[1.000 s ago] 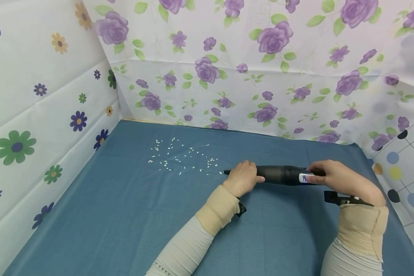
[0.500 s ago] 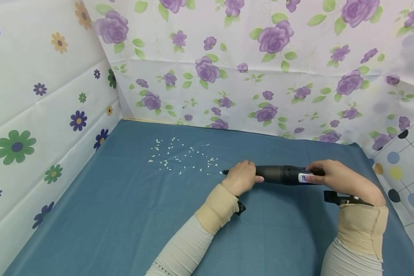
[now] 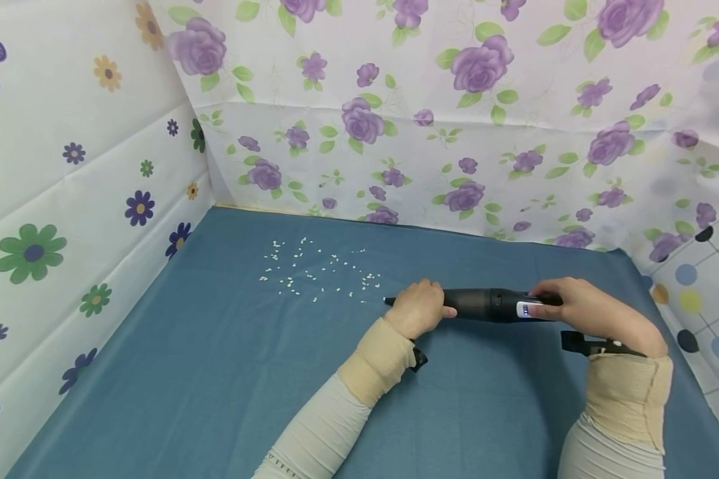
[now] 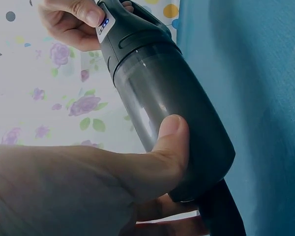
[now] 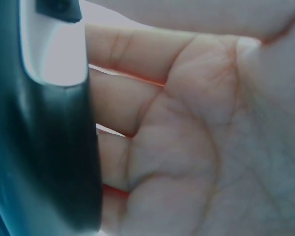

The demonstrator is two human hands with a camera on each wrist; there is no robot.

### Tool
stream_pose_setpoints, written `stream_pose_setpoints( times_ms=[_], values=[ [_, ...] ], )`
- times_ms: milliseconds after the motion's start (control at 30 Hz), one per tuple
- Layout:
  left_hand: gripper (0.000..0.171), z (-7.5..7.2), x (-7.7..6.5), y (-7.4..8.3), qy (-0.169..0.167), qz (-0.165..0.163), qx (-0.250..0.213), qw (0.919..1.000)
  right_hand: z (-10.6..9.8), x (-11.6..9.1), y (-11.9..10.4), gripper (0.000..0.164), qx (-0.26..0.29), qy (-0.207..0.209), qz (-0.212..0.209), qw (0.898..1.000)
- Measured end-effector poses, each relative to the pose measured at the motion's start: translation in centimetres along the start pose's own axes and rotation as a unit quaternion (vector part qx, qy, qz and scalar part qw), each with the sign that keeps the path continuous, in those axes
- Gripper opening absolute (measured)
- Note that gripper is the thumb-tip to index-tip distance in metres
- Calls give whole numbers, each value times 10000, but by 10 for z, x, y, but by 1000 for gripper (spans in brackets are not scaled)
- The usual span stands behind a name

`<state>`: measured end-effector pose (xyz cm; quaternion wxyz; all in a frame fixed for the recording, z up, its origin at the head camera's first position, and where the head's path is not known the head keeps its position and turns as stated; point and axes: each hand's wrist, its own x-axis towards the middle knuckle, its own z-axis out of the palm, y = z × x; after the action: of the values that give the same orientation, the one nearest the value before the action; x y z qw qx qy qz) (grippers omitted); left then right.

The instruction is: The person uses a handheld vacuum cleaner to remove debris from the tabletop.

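A black handheld vacuum cleaner (image 3: 469,304) lies across the right half of the view, its narrow nozzle pointing left. My left hand (image 3: 418,309) grips its front end; in the left wrist view the thumb (image 4: 171,135) lies along the smoky dust cup (image 4: 162,98). Around the rear handle curls my right hand (image 3: 577,307), its thumb beside the white display panel (image 3: 523,309). The right wrist view shows those fingers (image 5: 137,54) wrapped behind the dark handle (image 5: 54,147). Small white bits (image 3: 290,283) are scattered left of the nozzle tip (image 3: 389,301).
Blue cloth (image 3: 215,372) covers the work surface. A rose-patterned sheet (image 3: 335,120) rises along the back edge, a flower-patterned one (image 3: 54,199) at the left, and a dotted one (image 3: 706,293) at the right.
The nozzle tip has shifted slightly left, and the white bit just beside it no longer shows apart from the tip. Both hands keep their hold on the vacuum cleaner.
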<state>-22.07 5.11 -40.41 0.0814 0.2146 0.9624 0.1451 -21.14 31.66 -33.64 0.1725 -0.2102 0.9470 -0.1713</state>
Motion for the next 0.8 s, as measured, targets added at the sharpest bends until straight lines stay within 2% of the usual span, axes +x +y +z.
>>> stream_pose_setpoints(
  times_ms=[267,533,800],
  values=[
    [51,-1,0,-3,29,17,-43,10000,1,1,-3,39,-35,46,34,10000],
    [54,-1,2,-6,-50,-113,-72,9999,2,5,-6,41,-82,39,-24,10000],
    [53,6,4,-2,47,63,-3,10000,-2,-2,-3,39,-128,64,127,9998]
  ],
)
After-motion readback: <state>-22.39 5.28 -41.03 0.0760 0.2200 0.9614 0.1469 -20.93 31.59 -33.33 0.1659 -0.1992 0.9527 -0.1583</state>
